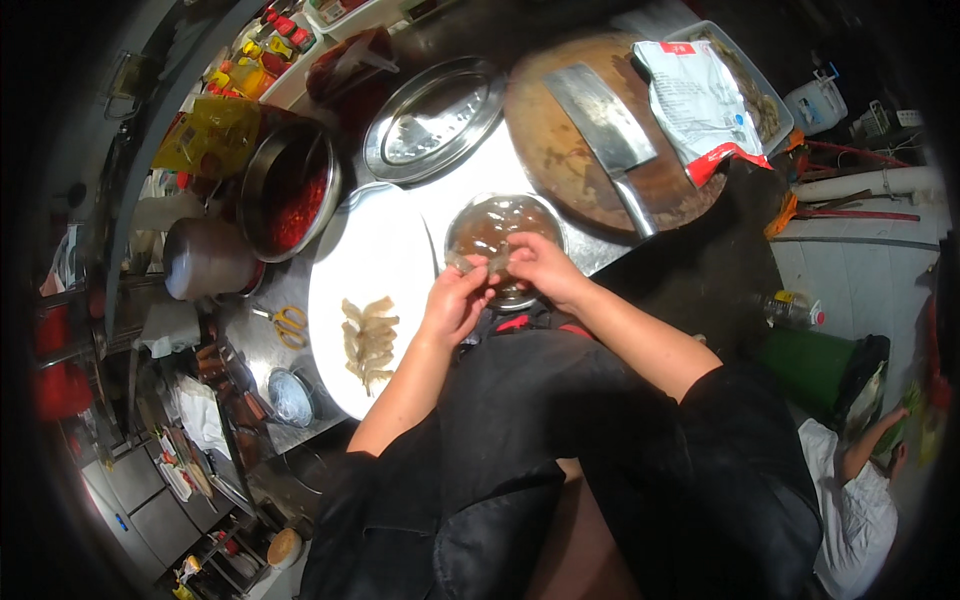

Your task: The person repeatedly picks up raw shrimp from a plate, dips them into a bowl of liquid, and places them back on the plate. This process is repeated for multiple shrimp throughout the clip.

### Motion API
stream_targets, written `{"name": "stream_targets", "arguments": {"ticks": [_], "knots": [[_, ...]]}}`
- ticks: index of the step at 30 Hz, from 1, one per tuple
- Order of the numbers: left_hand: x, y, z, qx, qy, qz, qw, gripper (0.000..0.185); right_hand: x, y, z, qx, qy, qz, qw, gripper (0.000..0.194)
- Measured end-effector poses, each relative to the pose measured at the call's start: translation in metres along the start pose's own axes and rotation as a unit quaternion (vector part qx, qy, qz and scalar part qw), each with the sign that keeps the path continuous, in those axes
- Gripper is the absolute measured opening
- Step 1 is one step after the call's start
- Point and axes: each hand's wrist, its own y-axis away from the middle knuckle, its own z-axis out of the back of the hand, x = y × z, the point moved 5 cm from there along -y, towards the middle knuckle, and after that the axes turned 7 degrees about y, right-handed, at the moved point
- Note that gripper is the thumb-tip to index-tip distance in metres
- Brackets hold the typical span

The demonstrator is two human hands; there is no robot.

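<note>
My left hand [457,301] and my right hand [547,271] meet over a round metal bowl [564,234] of brownish liquid. Between the fingertips of both is a greyish, translucent piece that looks like raw shrimp [498,261]; the fingers partly cover it. To the left, a long white oval plate [371,259] carries several similar raw shrimp [369,341], laid in two rows at its near end. Beyond the bowl and to the right lies a cleaver [604,124] on a round wooden chopping board [540,97].
A printed bag [694,105] rests on the board's right side against a plastic tub [780,112] of shrimp. At the back sit an oval steel platter [435,120] and a pot [330,202] of red chillies. Scissors [289,328] lie left. A person [855,510] is at far right.
</note>
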Motion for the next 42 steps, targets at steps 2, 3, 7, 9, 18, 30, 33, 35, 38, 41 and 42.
{"name": "stream_targets", "arguments": {"ticks": [2, 3, 7, 9, 18, 30, 33, 35, 38, 41, 42], "knots": [[0.002, -0.001, 0.004, 0.013, 0.030, 0.002, 0.999, 0.015, -0.004, 0.000, 0.002, 0.014, -0.065, -0.021, 0.998, 0.053], [0.002, -0.001, 0.004, 0.019, 0.045, 0.002, 0.999, 0.015, -0.004, 0.001, 0.001, 0.022, -0.097, -0.032, 0.995, 0.052], [0.000, -0.004, 0.008, 0.006, 0.063, -0.004, 0.998, 0.015, 0.003, 0.008, -0.001, 0.093, -0.206, -0.042, 0.973, 0.047], [-0.001, -0.004, 0.008, -0.003, 0.055, -0.015, 0.998, 0.015, 0.003, 0.005, 0.000, 0.121, -0.230, -0.017, 0.965, 0.046], [-0.001, -0.003, 0.012, -0.054, 0.028, -0.048, 0.997, 0.017, 0.010, 0.004, 0.000, 0.081, -0.234, -0.018, 0.969, 0.034], [-0.002, 0.001, 0.002, -0.052, -0.021, -0.063, 0.996, 0.016, -0.002, -0.009, 0.001, 0.024, -0.204, -0.028, 0.978, 0.024], [-0.003, -0.001, 0.006, -0.058, -0.020, -0.066, 0.996, 0.016, 0.002, -0.007, 0.000, 0.013, -0.210, -0.022, 0.977, 0.024], [-0.004, -0.001, 0.006, -0.060, -0.019, -0.066, 0.996, 0.016, 0.002, -0.008, 0.000, 0.012, -0.209, -0.019, 0.978, 0.021], [-0.005, -0.001, 0.006, -0.060, -0.018, -0.061, 0.996, 0.015, 0.002, -0.009, 0.000, 0.010, -0.201, -0.014, 0.979, 0.019], [-0.007, -0.001, 0.006, -0.074, -0.014, -0.055, 0.996, 0.015, 0.004, -0.009, 0.000, 0.007, -0.184, -0.013, 0.983, 0.018], [-0.007, -0.001, 0.006, -0.081, -0.012, -0.053, 0.995, 0.015, 0.005, -0.009, -0.001, 0.006, -0.177, -0.014, 0.984, 0.018]]}}
